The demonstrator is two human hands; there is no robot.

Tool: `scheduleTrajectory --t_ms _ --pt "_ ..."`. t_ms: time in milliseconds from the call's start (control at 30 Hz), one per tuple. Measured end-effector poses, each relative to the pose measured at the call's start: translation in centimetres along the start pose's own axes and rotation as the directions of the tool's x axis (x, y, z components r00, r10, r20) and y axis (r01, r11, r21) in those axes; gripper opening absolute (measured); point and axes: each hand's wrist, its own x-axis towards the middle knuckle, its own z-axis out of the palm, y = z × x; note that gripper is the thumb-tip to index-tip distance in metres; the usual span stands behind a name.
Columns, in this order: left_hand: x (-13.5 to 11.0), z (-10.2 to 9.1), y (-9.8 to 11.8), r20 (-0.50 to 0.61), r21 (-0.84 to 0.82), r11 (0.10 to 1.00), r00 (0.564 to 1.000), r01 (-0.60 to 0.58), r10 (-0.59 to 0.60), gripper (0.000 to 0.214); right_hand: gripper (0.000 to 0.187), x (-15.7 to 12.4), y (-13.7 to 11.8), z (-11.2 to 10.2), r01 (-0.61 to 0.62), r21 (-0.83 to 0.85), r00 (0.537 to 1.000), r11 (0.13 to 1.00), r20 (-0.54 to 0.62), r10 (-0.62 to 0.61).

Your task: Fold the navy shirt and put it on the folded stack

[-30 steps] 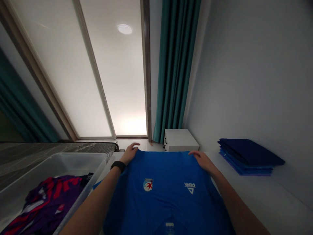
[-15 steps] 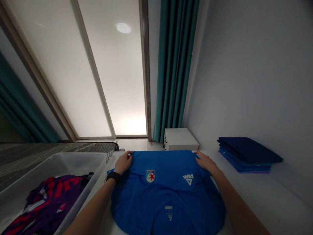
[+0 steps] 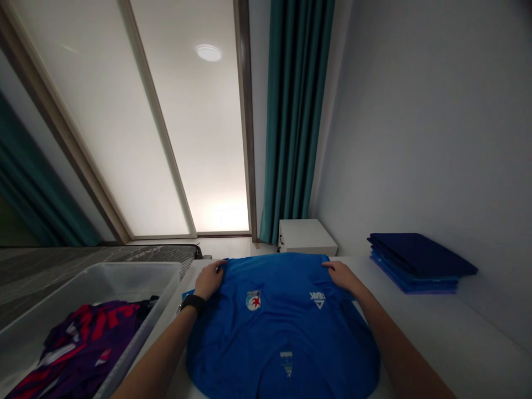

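A blue sports shirt [image 3: 286,327] lies spread on the white table [image 3: 428,338], its collar towards me and its far edge folded across. A round badge and a white logo show on its chest. My left hand [image 3: 210,277], with a black watch on the wrist, is closed on the far left corner of the shirt. At the far right corner my right hand [image 3: 339,275] pinches the shirt's edge between thumb and fingers.
To the left stands a clear plastic bin [image 3: 137,271] with a purple and red garment [image 3: 91,338] inside. A stack of folded blue clothes [image 3: 419,260] sits at the right by the wall. Beyond the table is a white cabinet [image 3: 307,235].
My right hand has shifted slightly left at the shirt's far right corner, drawing that edge inward a little. My left hand has stayed almost in place.
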Motion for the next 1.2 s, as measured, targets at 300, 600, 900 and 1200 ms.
scheduleTrajectory --t_ms 300,600,900,1200 --pt "0.0 0.1 1.4 -0.041 0.105 0.99 0.994 -0.095 0.1 0.052 0.058 0.0 -0.9 -0.1 0.126 -0.073 0.976 0.989 -0.168 -0.137" --pt "-0.6 -0.6 -0.8 0.001 0.314 0.945 0.995 0.09 -0.095 0.047 0.056 -1.1 0.5 -0.4 0.017 -0.083 0.99 0.996 0.143 -0.005" --pt "-1.8 -1.2 -1.5 0.033 0.354 0.933 0.996 0.065 -0.082 0.047 0.042 -1.9 -1.7 -0.9 0.058 0.122 0.933 0.991 0.347 -0.097" --pt "-4.0 2.3 3.5 0.102 0.28 0.952 0.99 -0.127 0.102 0.047 0.057 -0.6 2.0 -0.6 -0.261 -0.124 0.965 0.957 -0.009 0.261"
